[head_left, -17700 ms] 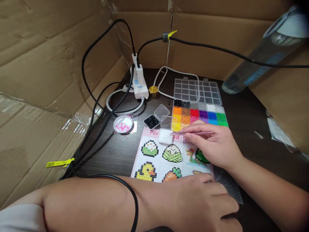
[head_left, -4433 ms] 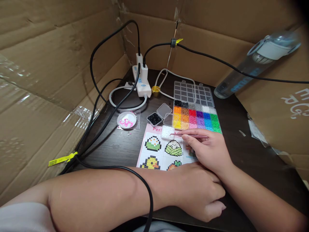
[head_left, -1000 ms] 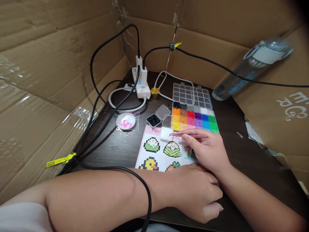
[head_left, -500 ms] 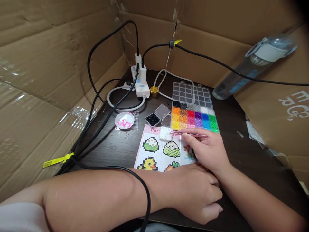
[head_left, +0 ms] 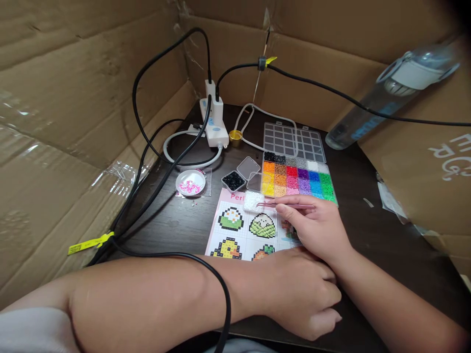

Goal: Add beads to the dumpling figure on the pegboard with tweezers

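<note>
My right hand (head_left: 318, 223) pinches a pair of pink tweezers (head_left: 290, 204). The tips reach into a small clear box of white beads (head_left: 253, 201) at the top of a printed bead-pattern sheet (head_left: 245, 228). Whether a bead sits between the tips is too small to tell. My left hand (head_left: 303, 294) is curled into a loose fist below the right wrist, palm side hidden, with no object showing in it. Part of a clear pegboard (head_left: 289, 233) with beads on it lies beside my right fingers, partly covered by them.
A compartment case of coloured beads (head_left: 298, 179) sits behind the hands. Left of it are a box of black beads (head_left: 233, 181) and a white dish (head_left: 190, 182) of pink and white beads. A black cable (head_left: 221, 284) crosses my left forearm. A bottle (head_left: 390, 98) leans at right.
The view has shifted very slightly. The tweezer tips stay at the white beads, and both hands keep nearly the same pose.
</note>
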`<state>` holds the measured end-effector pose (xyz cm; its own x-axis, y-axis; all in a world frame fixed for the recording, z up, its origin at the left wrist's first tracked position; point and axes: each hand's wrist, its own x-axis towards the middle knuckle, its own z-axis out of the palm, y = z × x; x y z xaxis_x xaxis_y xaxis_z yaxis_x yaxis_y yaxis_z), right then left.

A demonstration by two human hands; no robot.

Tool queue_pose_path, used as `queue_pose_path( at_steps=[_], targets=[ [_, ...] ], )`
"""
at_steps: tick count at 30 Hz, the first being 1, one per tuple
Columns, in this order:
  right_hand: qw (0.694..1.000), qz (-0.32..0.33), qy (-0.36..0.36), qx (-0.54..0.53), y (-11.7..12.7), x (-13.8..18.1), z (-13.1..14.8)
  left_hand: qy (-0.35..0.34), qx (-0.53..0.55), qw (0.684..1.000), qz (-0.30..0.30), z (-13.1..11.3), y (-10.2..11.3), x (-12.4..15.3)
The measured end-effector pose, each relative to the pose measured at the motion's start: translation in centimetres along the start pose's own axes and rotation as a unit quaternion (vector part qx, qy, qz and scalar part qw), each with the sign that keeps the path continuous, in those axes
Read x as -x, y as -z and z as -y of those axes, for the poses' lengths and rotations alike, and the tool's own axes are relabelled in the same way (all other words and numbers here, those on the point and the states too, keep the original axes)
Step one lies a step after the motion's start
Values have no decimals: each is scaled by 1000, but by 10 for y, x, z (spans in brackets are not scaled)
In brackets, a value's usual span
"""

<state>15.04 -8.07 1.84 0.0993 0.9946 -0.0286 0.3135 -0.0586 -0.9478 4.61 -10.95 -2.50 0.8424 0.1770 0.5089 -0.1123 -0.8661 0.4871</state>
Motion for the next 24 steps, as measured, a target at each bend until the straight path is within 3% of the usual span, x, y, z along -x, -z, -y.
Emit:
queue_pose_path(
  at_steps=[24],
  targets=[
    [1000,7,-1,-9,0,0,1,5,-4,1000,22,0,2,-1]
  ],
)
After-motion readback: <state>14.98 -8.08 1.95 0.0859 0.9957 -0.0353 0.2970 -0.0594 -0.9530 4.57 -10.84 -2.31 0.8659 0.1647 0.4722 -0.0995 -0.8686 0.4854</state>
